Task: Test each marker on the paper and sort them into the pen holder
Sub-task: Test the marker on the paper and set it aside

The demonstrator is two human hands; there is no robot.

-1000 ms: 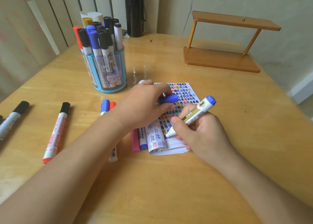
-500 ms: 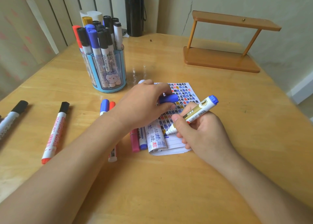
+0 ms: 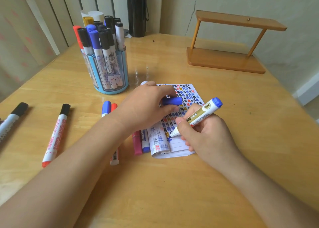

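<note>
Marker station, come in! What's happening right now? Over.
Right hand grips blue marker, tip on paper. Left hand holds blue cap. Pen holder crowded.

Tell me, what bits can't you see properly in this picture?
All in the head view:
- Blue-capped marker and red-capped marker: middles hidden under the left forearm.
- Black-capped marker: cut off by the left edge.
- Paper: partly covered by the left hand holding a blue cap.
- Label on the blue marker in the right hand: too small to read.
</note>
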